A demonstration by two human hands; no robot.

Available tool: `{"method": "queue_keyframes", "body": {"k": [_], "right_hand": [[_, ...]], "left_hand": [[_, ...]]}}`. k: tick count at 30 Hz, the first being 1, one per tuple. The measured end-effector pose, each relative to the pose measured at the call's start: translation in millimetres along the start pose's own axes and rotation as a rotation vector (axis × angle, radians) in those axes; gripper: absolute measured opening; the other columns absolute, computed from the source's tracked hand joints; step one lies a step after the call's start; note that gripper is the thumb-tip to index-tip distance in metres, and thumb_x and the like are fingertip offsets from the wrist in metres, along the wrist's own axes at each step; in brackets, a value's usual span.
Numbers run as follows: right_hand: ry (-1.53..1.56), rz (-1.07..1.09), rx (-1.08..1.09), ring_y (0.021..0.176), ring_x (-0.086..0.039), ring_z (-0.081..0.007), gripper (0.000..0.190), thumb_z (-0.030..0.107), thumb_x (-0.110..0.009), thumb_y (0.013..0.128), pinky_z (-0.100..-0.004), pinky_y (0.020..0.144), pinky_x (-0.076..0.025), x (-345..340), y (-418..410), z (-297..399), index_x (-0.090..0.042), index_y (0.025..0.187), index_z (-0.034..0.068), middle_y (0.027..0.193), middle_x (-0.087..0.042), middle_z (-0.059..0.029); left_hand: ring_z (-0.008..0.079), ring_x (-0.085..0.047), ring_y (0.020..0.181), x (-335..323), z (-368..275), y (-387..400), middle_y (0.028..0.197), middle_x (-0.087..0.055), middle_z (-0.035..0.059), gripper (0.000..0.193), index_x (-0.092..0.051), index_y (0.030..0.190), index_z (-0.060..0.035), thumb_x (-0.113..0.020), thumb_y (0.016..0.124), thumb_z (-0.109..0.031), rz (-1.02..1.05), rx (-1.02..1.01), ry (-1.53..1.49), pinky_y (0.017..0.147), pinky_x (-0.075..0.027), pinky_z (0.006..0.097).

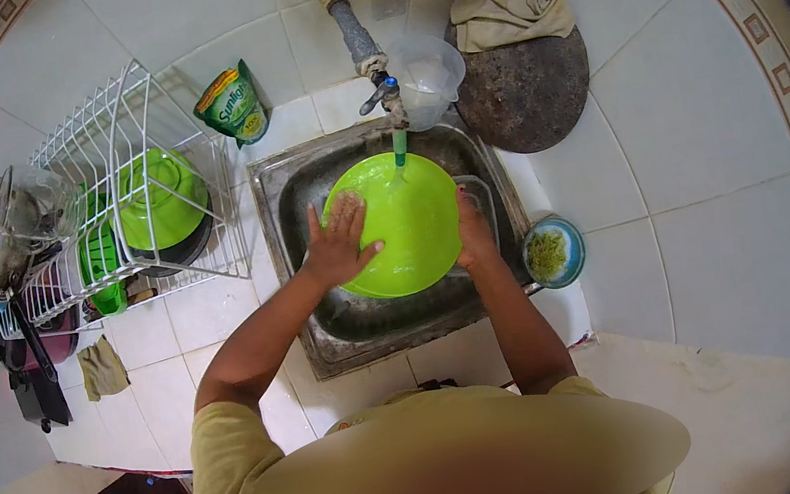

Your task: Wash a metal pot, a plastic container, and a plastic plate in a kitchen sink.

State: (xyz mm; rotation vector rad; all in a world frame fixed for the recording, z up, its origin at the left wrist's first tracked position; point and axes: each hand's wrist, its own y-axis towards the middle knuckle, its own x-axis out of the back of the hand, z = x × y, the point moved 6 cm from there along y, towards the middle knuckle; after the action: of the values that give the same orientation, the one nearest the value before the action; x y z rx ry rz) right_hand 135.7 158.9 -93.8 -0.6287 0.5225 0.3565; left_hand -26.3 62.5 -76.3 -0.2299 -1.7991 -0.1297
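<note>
A lime-green plastic basin (412, 237) is over the metal sink (393, 342), its wet face turned up toward me. My left hand (343, 243) lies flat on the left part of that face with fingers spread. At the right rim, my right hand (472, 230) grips the basin, some fingers hidden from view. Water runs onto the far part of the basin from the tap (389, 96), which has a green hose end (400, 146). Behind my right hand, a clear plastic container (483, 197) shows partly in the sink.
On the left stands a white wire dish rack (113, 124) with pots and green bowls (161, 196). A Sunlight pouch (233, 107) leans on the tiles. Right of the sink sits a small blue bowl (555, 252) holding a green scouring pad. A dark round board (525, 96) carries a cloth (509, 7).
</note>
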Motion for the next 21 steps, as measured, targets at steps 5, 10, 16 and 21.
{"method": "queue_keyframes", "body": {"k": [5,10,16,21], "right_hand": [[-0.103,-0.098,0.003,0.095,-0.054,-0.0212,0.052,0.046,-0.037,0.091,-0.0351,0.079,-0.045,-12.3,14.2,-14.9,-0.047,0.117,0.002,0.109,-0.054,-0.0112],[-0.024,-0.112,0.016,0.104,-0.05,-0.0234,0.051,0.044,-0.038,0.091,-0.0385,0.087,-0.04,21.2,24.1,-10.3,-0.045,0.12,0.003,0.118,-0.049,-0.012],[0.083,-0.037,0.062,0.099,-0.054,-0.0216,0.049,0.044,-0.041,0.09,-0.0331,0.082,-0.045,27.8,15.1,3.7,-0.047,0.117,0.003,0.111,-0.054,-0.0101],[0.028,-0.067,0.038,0.094,-0.055,-0.0207,0.049,0.044,-0.041,0.09,-0.0336,0.078,-0.046,7.1,12.0,-4.6,-0.048,0.116,0.003,0.108,-0.055,-0.0093]], "left_hand": [[0.0307,-0.013,0.133,4.1,-21.4,65.1,0.14,-0.021,0.0209,0.069,-0.027,0.133,0.001,-0.035,0.087,-0.05,-0.297,0.155,-0.048,0.098,0.0,0.0643],[0.0284,-0.012,0.134,11.9,-73.5,28.7,0.139,-0.028,0.0124,0.06,-0.035,0.13,-0.0016,-0.032,0.09,-0.045,-0.088,-0.119,-0.184,0.098,0.003,0.064],[0.0256,-0.009,0.134,24.9,-17.6,-23.3,0.14,-0.029,0.0088,0.066,-0.039,0.129,-0.0031,-0.028,0.088,-0.053,0.146,-0.028,0.006,0.098,0.007,0.0636],[0.0279,0.0,0.135,3.4,32.5,18.9,0.146,-0.008,0.0127,0.077,-0.023,0.136,-0.0024,-0.026,0.085,-0.06,-0.056,0.291,0.182,0.099,0.006,0.0623]]}}
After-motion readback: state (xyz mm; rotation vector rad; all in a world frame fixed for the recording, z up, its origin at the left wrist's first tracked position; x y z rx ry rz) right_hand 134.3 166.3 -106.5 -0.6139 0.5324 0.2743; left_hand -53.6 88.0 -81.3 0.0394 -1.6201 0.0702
